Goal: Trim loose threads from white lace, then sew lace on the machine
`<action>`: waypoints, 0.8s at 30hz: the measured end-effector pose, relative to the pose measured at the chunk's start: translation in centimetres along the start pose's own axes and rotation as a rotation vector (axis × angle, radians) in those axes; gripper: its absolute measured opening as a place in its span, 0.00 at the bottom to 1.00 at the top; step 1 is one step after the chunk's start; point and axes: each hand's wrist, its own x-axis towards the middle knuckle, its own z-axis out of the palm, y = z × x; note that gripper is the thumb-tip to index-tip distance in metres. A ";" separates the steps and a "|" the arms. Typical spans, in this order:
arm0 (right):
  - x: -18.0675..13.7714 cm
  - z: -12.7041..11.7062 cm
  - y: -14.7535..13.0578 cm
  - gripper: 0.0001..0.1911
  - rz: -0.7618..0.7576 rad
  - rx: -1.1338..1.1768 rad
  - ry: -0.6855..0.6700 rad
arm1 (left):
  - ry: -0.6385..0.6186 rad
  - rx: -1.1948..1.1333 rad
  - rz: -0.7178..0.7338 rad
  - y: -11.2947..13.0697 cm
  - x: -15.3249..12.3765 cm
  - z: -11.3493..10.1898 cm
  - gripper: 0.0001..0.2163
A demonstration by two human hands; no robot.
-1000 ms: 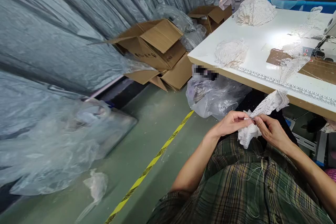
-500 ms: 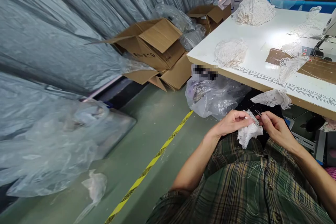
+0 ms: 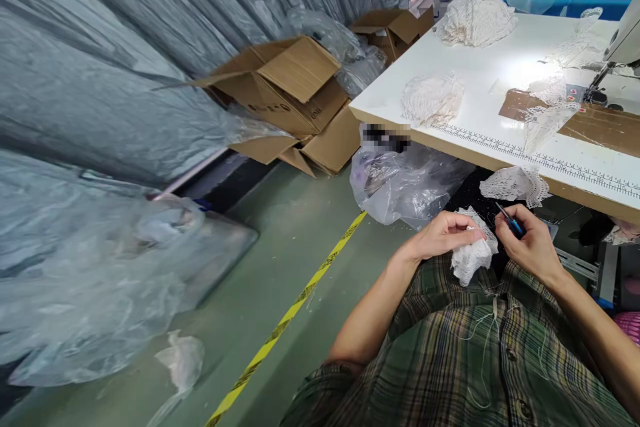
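Observation:
My left hand (image 3: 447,235) is closed on a crumpled piece of white lace (image 3: 473,261), pinching it between thumb and fingers above my lap. Beside it on the right, my right hand (image 3: 529,243) is wrapped round a pair of small thread snips (image 3: 512,221) with a blue handle and dark pointed tips. The tips point up and left, apart from the lace. Just beyond my hands, another white lace piece (image 3: 515,185) hangs at the table's front edge, joined or close to more lace (image 3: 547,121) running up to the sewing machine (image 3: 597,83).
Two heaps of white lace, a near one (image 3: 433,100) and a far one (image 3: 476,17), lie on the white table (image 3: 385,90) with a printed ruler. Clear plastic bags (image 3: 400,187) sit below. Cardboard boxes (image 3: 300,77) stand left, by a silvery curtain (image 3: 100,47). Yellow tape (image 3: 290,310) crosses the floor.
My right hand has drawn slightly away from the lace and turned, so the blue handle of the snips now shows. My left hand keeps its hold. The view has shifted slightly.

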 end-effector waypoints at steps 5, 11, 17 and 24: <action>-0.5 0.0 0.4 0.13 0.004 0.072 -0.097 | 0.008 -0.015 -0.022 -0.9 0.3 -0.1 0.21; -1.1 0.5 2.5 0.15 0.138 -0.093 -0.173 | 0.273 0.334 0.115 -3.2 2.3 -0.8 0.18; -1.3 -0.7 2.2 0.12 0.015 -0.153 0.002 | 0.416 0.145 0.180 -3.5 6.0 -1.2 0.31; -0.9 -1.8 0.2 0.14 0.003 0.020 0.098 | 0.445 -0.044 0.238 -1.2 6.6 0.4 0.17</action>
